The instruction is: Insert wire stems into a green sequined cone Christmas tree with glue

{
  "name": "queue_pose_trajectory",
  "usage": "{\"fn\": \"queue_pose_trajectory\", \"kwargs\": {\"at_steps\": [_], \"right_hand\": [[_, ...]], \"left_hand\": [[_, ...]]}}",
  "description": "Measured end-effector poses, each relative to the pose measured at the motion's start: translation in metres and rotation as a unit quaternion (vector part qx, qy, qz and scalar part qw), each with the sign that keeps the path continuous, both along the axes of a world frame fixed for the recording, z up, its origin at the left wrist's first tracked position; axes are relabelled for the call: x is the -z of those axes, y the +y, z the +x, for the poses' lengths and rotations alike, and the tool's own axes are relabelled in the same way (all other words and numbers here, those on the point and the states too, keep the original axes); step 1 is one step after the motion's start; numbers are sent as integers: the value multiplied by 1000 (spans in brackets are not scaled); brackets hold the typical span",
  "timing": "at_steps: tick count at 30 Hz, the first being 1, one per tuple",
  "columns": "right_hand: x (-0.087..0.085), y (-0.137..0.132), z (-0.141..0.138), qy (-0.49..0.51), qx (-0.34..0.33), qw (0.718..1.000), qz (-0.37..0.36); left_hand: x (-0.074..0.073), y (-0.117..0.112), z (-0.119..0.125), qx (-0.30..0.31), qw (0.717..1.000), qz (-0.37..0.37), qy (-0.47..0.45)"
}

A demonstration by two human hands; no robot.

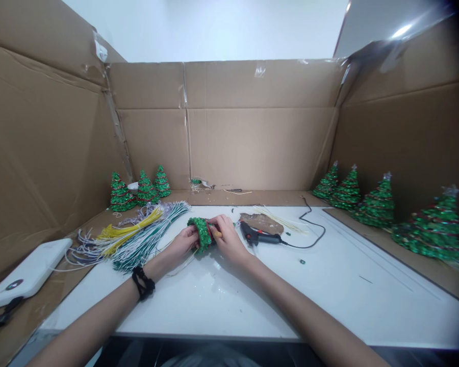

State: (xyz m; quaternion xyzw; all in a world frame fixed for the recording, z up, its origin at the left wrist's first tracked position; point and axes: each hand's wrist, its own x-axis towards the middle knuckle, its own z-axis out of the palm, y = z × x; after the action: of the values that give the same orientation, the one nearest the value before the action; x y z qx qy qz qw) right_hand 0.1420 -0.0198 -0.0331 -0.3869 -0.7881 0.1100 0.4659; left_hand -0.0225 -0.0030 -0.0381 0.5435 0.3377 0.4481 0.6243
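A small green beaded Christmas tree (pixel 202 235), tipped on its side with a bit of red trim, is held between my two hands over the white board. My left hand (pixel 186 241) grips its left side, fingers partly tucked behind it. At the right side my right hand (pixel 226 237) is closed with its fingertips pressed on the tree near the red trim. Just right of that hand lies a black glue gun (pixel 262 236) with its nozzle end resting by a brown piece (pixel 265 223). What the right fingertips pinch exactly is hard to see.
Bundles of white, yellow and green beaded strands (pixel 145 232) lie at left, near a white power bank (pixel 26 272). Finished trees (pixel 147 187) stand back left, and several more trees (pixel 375 201) line the right cardboard. A black cord (pixel 317 242) curves behind. Cardboard walls (pixel 260 148) enclose the board.
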Motion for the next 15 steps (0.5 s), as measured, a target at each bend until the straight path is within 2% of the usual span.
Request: {"fn": "queue_pose_trajectory", "kwargs": {"at_steps": [15], "right_hand": [[-3,0,2,-13,-6,1000,-2]], "left_hand": [[2,3,-2,18,1000,4,3]]}}
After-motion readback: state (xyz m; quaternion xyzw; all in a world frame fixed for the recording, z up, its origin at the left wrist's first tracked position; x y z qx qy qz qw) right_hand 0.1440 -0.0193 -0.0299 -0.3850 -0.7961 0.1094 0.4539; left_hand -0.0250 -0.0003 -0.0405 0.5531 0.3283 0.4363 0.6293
